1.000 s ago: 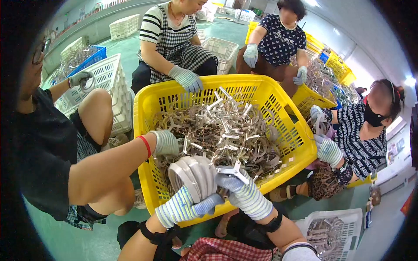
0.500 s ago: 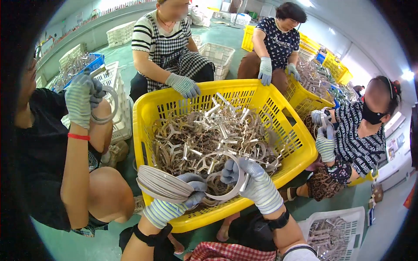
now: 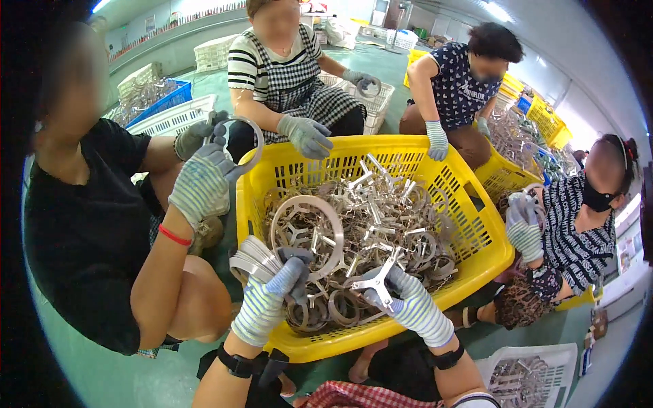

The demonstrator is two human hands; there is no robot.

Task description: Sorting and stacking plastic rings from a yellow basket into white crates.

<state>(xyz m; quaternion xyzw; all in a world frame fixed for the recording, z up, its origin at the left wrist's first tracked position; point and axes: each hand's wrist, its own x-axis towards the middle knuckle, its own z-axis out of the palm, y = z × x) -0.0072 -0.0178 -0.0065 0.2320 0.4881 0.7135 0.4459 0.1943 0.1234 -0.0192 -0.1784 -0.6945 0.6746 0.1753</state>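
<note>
My left hand (image 3: 266, 299), in a striped glove with grey fingers, is closed around a stack of flat metal rings (image 3: 250, 258). Between its thumb and fingers a single wider ring (image 3: 339, 238) stands up, apart from the stack. My right hand (image 3: 416, 302), gloved alike, pinches a silver three-armed bracket (image 3: 376, 285), its arms spread. Both hands are over the near side of a yellow basket (image 3: 500, 255). Below them lies a tangled heap of metal brackets and rings (image 3: 371, 221).
Several people with gloved hands sit around the basket; one on the left holds a ring (image 3: 258, 146) near my left hand. A white crate (image 3: 570, 360) of metal parts stands at the lower right. Yellow crates (image 3: 500, 178) are stacked behind, at the far right.
The single ring has passed from my right hand to my left. My right hand now holds the three-armed bracket. The person on the left has brought their ring closer to the basket.
</note>
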